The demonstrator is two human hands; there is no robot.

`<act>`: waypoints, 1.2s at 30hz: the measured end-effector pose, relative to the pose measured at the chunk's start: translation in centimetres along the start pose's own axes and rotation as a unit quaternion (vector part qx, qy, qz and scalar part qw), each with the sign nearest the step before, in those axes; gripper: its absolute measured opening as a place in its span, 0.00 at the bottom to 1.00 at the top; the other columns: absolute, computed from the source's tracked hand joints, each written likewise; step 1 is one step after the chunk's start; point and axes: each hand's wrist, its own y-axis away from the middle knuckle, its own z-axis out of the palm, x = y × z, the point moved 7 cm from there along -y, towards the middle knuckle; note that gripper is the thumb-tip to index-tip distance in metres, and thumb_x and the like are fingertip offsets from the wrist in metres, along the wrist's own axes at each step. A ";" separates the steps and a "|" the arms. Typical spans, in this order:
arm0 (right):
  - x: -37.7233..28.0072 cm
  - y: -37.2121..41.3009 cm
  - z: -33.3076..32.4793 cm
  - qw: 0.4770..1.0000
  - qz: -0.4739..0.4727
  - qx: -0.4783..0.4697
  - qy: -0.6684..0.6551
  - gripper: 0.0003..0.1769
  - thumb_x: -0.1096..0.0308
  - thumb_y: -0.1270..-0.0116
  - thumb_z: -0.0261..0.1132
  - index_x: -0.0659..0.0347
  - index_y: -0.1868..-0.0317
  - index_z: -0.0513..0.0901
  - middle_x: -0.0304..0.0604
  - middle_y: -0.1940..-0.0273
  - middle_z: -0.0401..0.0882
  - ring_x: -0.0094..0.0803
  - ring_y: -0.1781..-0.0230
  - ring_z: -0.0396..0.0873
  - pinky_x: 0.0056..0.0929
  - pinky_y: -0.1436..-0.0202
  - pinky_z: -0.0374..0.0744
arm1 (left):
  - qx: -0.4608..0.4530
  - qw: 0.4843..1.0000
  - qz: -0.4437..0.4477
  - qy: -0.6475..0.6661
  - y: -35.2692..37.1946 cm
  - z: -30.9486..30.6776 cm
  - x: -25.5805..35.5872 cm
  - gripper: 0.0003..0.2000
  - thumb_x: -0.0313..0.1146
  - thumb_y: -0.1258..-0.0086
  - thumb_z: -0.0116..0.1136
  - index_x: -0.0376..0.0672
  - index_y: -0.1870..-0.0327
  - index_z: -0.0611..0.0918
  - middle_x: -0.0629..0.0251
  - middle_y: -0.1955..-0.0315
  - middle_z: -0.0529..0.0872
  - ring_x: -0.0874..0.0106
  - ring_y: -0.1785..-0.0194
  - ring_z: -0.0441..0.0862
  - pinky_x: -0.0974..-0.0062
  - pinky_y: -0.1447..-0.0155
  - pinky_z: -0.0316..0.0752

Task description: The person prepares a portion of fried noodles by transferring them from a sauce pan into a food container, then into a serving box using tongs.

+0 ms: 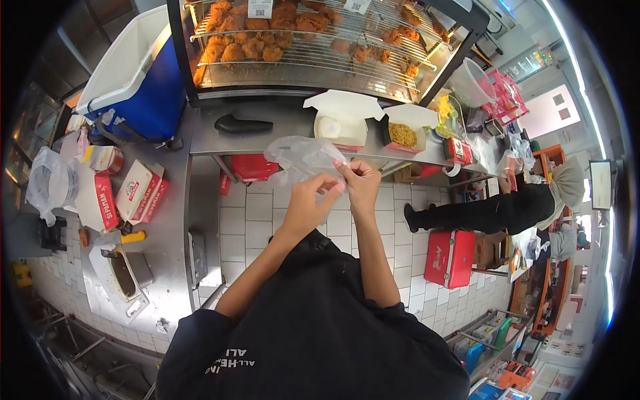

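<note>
Tiled floor (260,220) below and steel tabletop (280,115) ahead, from the head view. Held up over the floor, just short of the tabletop's edge: thin clear plastic bag (297,157), crumpled and seemingly empty. Closed on the film's near edge, the left hand (308,200); close beside it the right hand (361,185), fingertips (344,167) pinched narrow on the same edge. Judged to be teasing the mouth apart: best to rub the two layers between thumb and forefinger, keep the pinch light to avoid tearing, and draw the hands apart evenly. Behind the bag on the tabletop, open white box (341,128) with seemingly a mound of rice, and just beside it a second open box (404,133) full of yellow noodles. Above, glass warmer (300,33), wire racks loaded with fried chicken. Off to the left, blue cooler (143,80) under a white lid, contents out of sight, and red-and-white cartons (137,193) lying closed. On the floor at right, red cooler (451,257), shut, near a co-worker (507,208) in black.
</note>
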 end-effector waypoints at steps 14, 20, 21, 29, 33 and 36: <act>1.2 2.6 -0.9 0.999 0.012 -0.025 -0.041 0.12 0.70 0.40 0.76 0.61 0.76 0.81 0.33 0.79 0.78 0.15 0.81 0.69 0.15 0.76 0.66 | -0.041 0.995 -0.091 0.021 0.6 1.3 -4.9 0.15 0.30 0.38 0.72 0.35 0.52 0.85 0.63 0.64 0.89 0.80 0.64 0.83 0.80 0.62 0.75; 2.6 2.9 -1.7 0.986 0.067 -0.066 -0.134 0.19 0.71 0.40 0.76 0.55 0.78 0.72 0.32 0.80 0.76 0.15 0.82 0.69 0.17 0.78 0.68 | -0.041 0.980 -0.136 0.141 0.7 1.3 -6.1 0.06 0.29 0.34 0.69 0.35 0.64 0.85 0.71 0.74 0.85 0.83 0.69 0.78 0.83 0.63 0.71; 2.4 2.9 -2.0 0.985 0.072 -0.060 -0.142 0.20 0.71 0.41 0.76 0.54 0.78 0.70 0.32 0.80 0.75 0.15 0.82 0.69 0.17 0.79 0.68 | -0.035 0.980 -0.133 0.142 0.6 1.2 -6.4 0.06 0.29 0.34 0.69 0.35 0.64 0.85 0.71 0.74 0.85 0.83 0.69 0.78 0.83 0.63 0.71; 1.4 0.5 -3.5 0.997 0.056 -0.009 -0.053 0.17 0.74 0.40 0.73 0.56 0.77 0.70 0.31 0.80 0.72 0.15 0.83 0.67 0.17 0.81 0.65 | 0.219 0.952 -0.073 0.199 0.0 -3.6 -6.8 0.04 0.25 0.31 0.63 0.35 0.63 0.81 0.69 0.70 0.82 0.78 0.65 0.79 0.77 0.57 0.74; -1.3 0.6 -0.9 0.994 -0.026 -0.065 0.089 0.15 0.68 0.36 0.71 0.60 0.75 0.74 0.30 0.80 0.72 0.15 0.80 0.65 0.19 0.76 0.65 | 0.291 0.928 0.152 -0.177 0.8 -5.2 2.9 0.04 0.23 0.33 0.61 0.35 0.61 0.79 0.60 0.68 0.83 0.65 0.62 0.82 0.67 0.54 0.76; -3.0 0.8 0.3 0.990 -0.040 -0.093 0.096 0.15 0.65 0.34 0.69 0.63 0.74 0.76 0.30 0.79 0.72 0.15 0.77 0.65 0.21 0.72 0.66 | 0.043 0.955 0.250 -0.157 0.3 -2.7 3.4 0.07 0.20 0.33 0.57 0.35 0.55 0.80 0.55 0.66 0.84 0.58 0.61 0.83 0.66 0.50 0.77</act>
